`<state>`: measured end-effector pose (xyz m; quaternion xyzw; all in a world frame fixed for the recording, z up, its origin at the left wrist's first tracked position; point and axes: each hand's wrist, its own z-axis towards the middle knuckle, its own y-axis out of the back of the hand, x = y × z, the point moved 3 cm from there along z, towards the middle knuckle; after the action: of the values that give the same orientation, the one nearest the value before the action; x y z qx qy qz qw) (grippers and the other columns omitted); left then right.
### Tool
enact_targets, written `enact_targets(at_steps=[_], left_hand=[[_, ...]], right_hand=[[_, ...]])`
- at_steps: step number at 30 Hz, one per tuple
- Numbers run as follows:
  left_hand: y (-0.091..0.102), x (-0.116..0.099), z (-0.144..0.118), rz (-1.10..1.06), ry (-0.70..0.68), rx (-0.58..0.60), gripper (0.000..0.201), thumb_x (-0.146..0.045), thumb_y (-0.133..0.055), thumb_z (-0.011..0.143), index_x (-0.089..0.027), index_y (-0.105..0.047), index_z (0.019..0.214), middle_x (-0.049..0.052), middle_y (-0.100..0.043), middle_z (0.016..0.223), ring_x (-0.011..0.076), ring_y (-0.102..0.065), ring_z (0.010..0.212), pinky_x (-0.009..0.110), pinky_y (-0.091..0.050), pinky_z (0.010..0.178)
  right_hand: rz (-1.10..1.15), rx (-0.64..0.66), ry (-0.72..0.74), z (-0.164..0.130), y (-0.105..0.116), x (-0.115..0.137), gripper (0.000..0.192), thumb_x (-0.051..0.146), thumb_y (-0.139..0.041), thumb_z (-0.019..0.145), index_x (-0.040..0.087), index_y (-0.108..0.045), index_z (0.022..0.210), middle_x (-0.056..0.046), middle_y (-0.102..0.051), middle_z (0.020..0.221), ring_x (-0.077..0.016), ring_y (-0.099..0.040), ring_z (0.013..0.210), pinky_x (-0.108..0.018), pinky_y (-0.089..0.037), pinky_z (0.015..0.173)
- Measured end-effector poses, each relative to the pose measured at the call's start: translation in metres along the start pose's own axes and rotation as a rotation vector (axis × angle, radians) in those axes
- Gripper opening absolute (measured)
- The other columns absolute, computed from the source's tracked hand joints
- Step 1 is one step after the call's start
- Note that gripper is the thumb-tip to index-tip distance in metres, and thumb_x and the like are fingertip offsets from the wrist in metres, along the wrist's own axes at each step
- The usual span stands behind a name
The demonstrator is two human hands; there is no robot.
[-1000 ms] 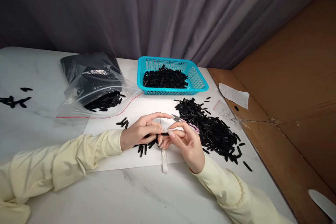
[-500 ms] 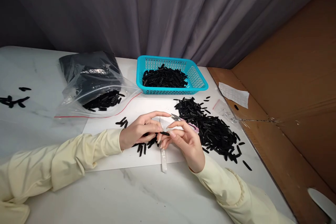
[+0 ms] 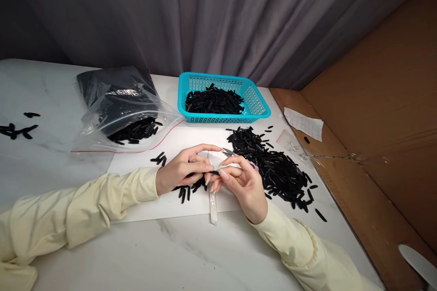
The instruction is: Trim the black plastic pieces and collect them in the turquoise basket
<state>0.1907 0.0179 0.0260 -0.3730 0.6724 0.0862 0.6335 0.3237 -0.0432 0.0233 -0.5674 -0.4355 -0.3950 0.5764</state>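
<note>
Between my two hands is a small black strip (image 3: 214, 173), long and narrow like the loose ones around it. The fingertips of my left hand (image 3: 186, 166) pinch its left end. At its right end, the thumb and fingers of my right hand (image 3: 244, 184) close on it. Below the hands a narrow clear-and-white plastic strip (image 3: 213, 209) lies over the white sheet (image 3: 153, 211). Scissors (image 3: 251, 163) with pink handles lie just behind my right hand, partly hidden. Loose black strips (image 3: 184, 193) are scattered under and beside my left hand.
A blue basket (image 3: 225, 120) of black strips stands at the back. Left of it lies an open zip bag (image 3: 92, 138) holding more. A large pile of black strips (image 3: 283, 173) spreads to the right. Beyond are a small clear bag (image 3: 290, 141), a paper slip (image 3: 303, 122) and a cardboard wall (image 3: 382, 82).
Both hands stay in nearly the same place. My right fingers have shifted very slightly around the black strip, and less of it shows between the hands.
</note>
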Motion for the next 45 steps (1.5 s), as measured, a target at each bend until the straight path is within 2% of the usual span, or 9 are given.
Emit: enact_targets(at_steps=[13, 21, 25, 29, 32, 35, 39, 43, 45], left_hand=[[0.003, 0.003, 0.002, -0.086, -0.008, 0.002, 0.046, -0.012, -0.051, 0.074, -0.016, -0.048, 0.12, 0.001, -0.06, 0.071, -0.002, -0.025, 0.027, 0.016, -0.008, 0.03], [0.004, 0.004, 0.004, -0.146, -0.013, 0.026, 0.041, -0.015, -0.046, 0.077, -0.013, -0.05, 0.117, 0.003, -0.06, 0.066, -0.0004, -0.026, 0.025, 0.016, -0.007, 0.029], [0.002, 0.001, 0.006, -0.159, 0.026, 0.034, 0.043, -0.025, -0.034, 0.083, -0.009, -0.046, 0.121, 0.004, -0.06, 0.056, 0.002, -0.023, 0.022, 0.016, -0.009, 0.029], [0.002, -0.002, 0.005, -0.15, 0.081, 0.041, 0.049, -0.034, -0.024, 0.087, -0.008, -0.045, 0.123, 0.005, -0.06, 0.051, 0.0034, -0.021, 0.021, 0.017, -0.008, 0.029], [0.002, -0.003, 0.006, -0.159, 0.099, 0.027, 0.052, -0.039, -0.02, 0.088, -0.008, -0.043, 0.123, 0.006, -0.061, 0.05, 0.0048, -0.02, 0.021, 0.017, -0.007, 0.028], [0.002, -0.002, 0.007, -0.185, 0.108, 0.032, 0.053, -0.042, -0.018, 0.088, -0.008, -0.042, 0.121, 0.007, -0.063, 0.051, 0.0055, -0.02, 0.02, 0.018, -0.008, 0.028], [0.003, 0.003, 0.008, -0.253, 0.071, 0.01, 0.048, -0.044, -0.024, 0.088, -0.009, -0.05, 0.107, 0.005, -0.062, 0.052, 0.0047, -0.019, 0.021, 0.02, -0.007, 0.027], [0.002, 0.007, 0.009, -0.322, 0.052, 0.015, 0.036, -0.044, -0.033, 0.088, -0.015, -0.05, 0.078, -0.006, -0.042, 0.04, 0.0039, -0.017, 0.023, 0.018, -0.006, 0.025], [0.0, 0.007, 0.009, -0.298, 0.073, 0.049, 0.037, -0.046, -0.03, 0.088, -0.017, -0.046, 0.07, -0.006, -0.042, 0.039, 0.0041, -0.017, 0.022, 0.017, -0.006, 0.023]], right_hand=[[-0.002, -0.025, -0.003, 0.001, 0.001, 0.0, 0.025, 0.025, -0.069, 0.073, 0.02, -0.049, 0.088, 0.0, -0.067, 0.069, -0.0144, -0.064, 0.057, -0.031, -0.055, 0.058], [-0.079, -0.026, 0.03, -0.004, 0.001, 0.002, 0.025, 0.023, -0.069, 0.073, 0.021, -0.05, 0.089, -0.001, -0.068, 0.071, -0.0152, -0.065, 0.058, -0.033, -0.056, 0.06], [-0.216, -0.114, 0.142, 0.014, 0.012, 0.027, 0.026, 0.022, -0.071, 0.07, 0.021, -0.053, 0.088, -0.001, -0.067, 0.073, -0.0155, -0.065, 0.059, -0.034, -0.056, 0.061], [-0.475, -0.182, 0.389, 0.072, 0.03, 0.078, 0.023, 0.026, -0.07, 0.07, 0.02, -0.054, 0.086, -0.002, -0.066, 0.074, -0.0158, -0.064, 0.06, -0.034, -0.054, 0.062], [-0.904, -0.183, 0.522, 0.106, 0.028, 0.11, 0.025, 0.026, -0.072, 0.067, 0.019, -0.056, 0.085, -0.004, -0.066, 0.081, -0.0202, -0.064, 0.073, -0.038, -0.051, 0.07], [-1.274, -0.004, 0.589, 0.097, 0.002, 0.113, 0.014, 0.028, -0.068, 0.072, 0.019, -0.06, 0.079, -0.006, -0.066, 0.085, -0.0222, -0.061, 0.08, -0.038, -0.046, 0.075], [-1.276, 0.458, 0.539, 0.046, -0.039, 0.072, 0.016, 0.034, -0.061, 0.08, 0.018, -0.06, 0.082, -0.007, -0.065, 0.076, -0.0192, -0.057, 0.071, -0.032, -0.047, 0.065], [-1.276, 0.454, 0.56, 0.025, -0.044, 0.039, 0.011, 0.022, -0.05, 0.086, 0.015, -0.058, 0.087, -0.012, -0.062, 0.085, -0.0222, -0.055, 0.078, -0.035, -0.048, 0.068], [-1.212, 0.458, 0.567, 0.026, -0.039, 0.033, 0.012, 0.019, -0.047, 0.087, 0.015, -0.059, 0.087, -0.011, -0.061, 0.084, -0.0208, -0.055, 0.078, -0.034, -0.048, 0.069]])
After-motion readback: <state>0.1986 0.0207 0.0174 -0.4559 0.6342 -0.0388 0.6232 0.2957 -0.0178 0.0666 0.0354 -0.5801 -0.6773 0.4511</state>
